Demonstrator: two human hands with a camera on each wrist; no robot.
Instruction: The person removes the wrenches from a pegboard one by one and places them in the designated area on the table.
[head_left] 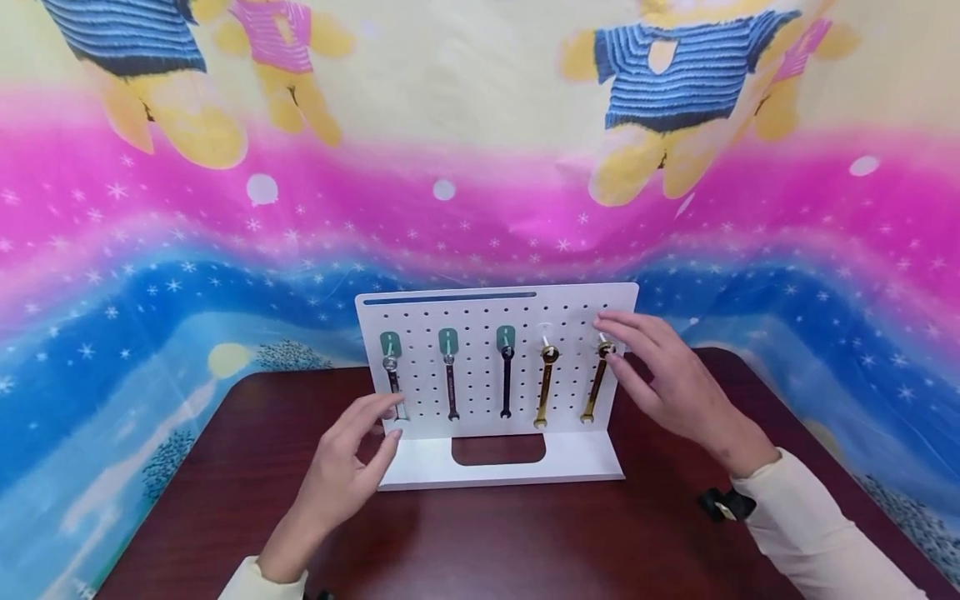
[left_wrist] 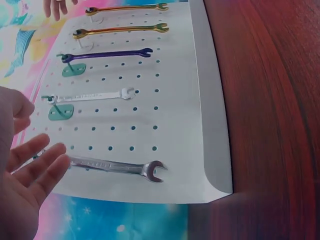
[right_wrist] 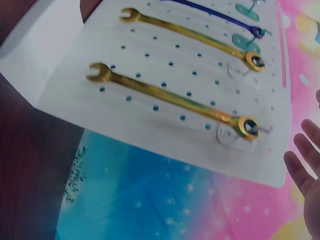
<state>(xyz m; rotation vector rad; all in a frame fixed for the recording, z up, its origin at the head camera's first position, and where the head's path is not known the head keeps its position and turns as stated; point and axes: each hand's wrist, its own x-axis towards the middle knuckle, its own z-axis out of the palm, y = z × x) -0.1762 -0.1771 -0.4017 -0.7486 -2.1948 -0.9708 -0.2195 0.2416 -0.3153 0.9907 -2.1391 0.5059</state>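
Several combination wrenches hang by their ring ends from hooks on a white pegboard [head_left: 480, 400]. Beside the leftmost silver wrench [left_wrist: 115, 165] is my left hand [head_left: 347, 467], fingers loosely bent and nothing held. My right hand [head_left: 667, 379] hovers at the board's right edge near the outermost gold wrench [right_wrist: 170, 95]; its fingers are spread and grip nothing, and in the right wrist view they stand apart from the wrench. Between these hang a second silver wrench [left_wrist: 92, 96], a dark purple wrench [head_left: 507, 382] and another gold wrench [right_wrist: 190, 34].
The board stands on a white base [head_left: 420, 463] with a cut-out, on a dark reddish wooden table [head_left: 480, 542]. Green hook plates [head_left: 447, 340] carry the left wrenches, clear ones the gold. A printed cloth [head_left: 465, 208] hangs behind and around the table.
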